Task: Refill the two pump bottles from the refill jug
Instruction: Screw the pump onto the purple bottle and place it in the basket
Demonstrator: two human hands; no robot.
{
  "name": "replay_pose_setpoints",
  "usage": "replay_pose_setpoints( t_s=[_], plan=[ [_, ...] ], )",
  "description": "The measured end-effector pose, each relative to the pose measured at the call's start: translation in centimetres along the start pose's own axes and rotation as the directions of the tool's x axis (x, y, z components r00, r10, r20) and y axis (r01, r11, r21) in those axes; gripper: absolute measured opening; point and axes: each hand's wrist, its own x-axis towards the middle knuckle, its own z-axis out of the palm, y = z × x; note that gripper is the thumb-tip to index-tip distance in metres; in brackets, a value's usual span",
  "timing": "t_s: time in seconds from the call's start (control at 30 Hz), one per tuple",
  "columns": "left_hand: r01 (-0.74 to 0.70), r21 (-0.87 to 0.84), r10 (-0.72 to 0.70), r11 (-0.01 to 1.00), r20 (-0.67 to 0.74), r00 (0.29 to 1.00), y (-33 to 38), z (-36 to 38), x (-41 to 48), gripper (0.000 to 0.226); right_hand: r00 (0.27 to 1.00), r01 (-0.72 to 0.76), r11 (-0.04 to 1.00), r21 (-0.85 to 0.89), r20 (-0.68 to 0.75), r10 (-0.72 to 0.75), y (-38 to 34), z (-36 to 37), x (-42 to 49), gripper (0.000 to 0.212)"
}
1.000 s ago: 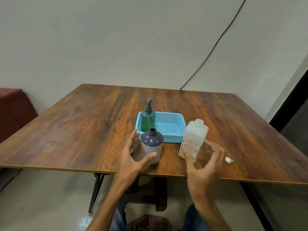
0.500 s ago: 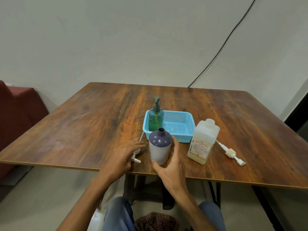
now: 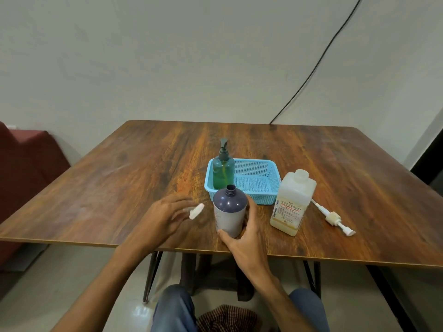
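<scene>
The right hand (image 3: pixel 249 238) closes its grip round the uncapped purple bottle (image 3: pixel 230 212), upright near the desk's (image 3: pixel 119 178) front edge. The left hand (image 3: pixel 165 216) pinches a white pump head (image 3: pixel 196 211); the refill jug (image 3: pixel 293 202) stands just right.

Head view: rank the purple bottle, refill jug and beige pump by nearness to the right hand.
1. Purple bottle, gripped by the right hand.
2. Refill jug, just to its right.
3. Beige pump, farthest right, lying flat.

Wood-grain table (image 3: pixel 119 183) has the open purple bottle (image 3: pixel 229 212) standing near the front edge in the right hand (image 3: pixel 249 238), blue mesh basket (image 3: pixel 261 178) just behind that grip, refill jug (image 3: pixel 291 204) right of it, loose pump (image 3: pixel 334 218) further right.
</scene>
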Motion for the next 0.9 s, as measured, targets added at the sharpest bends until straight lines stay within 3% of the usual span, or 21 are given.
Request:
replay_pose_setpoints(
  t_s=[0.1,0.23,0.43,0.67,0.9],
  plan=[
    [0.08,-0.193,-0.116,0.978,-0.186,0.976,2.1,-2.8,0.8,0.036,1.0,0.004,1.0,-0.008,0.002,-0.004,0.2,0.0,0.0,0.103],
    [0.157,-0.318,-0.257,0.935,-0.301,0.918,4.6,-6.0,2.3,0.025,1.0,0.002,1.0,-0.015,0.014,-0.002,0.2,-0.1,-0.1,0.104],
    [0.091,-0.515,-0.309,0.853,-0.355,0.882,8.4,-9.6,5.7,0.023,1.0,-0.002,1.0,-0.016,0.021,0.002,0.5,-0.1,0.1,0.101],
    [-0.007,-0.573,-0.29,0.82,-0.426,0.857,10.4,-9.9,10.2,0.023,1.0,0.011,1.0,-0.023,0.026,-0.01,0.8,0.0,0.0,0.102],
    [0.064,-0.581,-0.325,0.811,-0.357,0.876,9.7,-7.2,11.5,0.024,1.0,0.012,1.0,-0.029,0.027,-0.012,1.0,0.0,0.0,0.101]
  ],
)
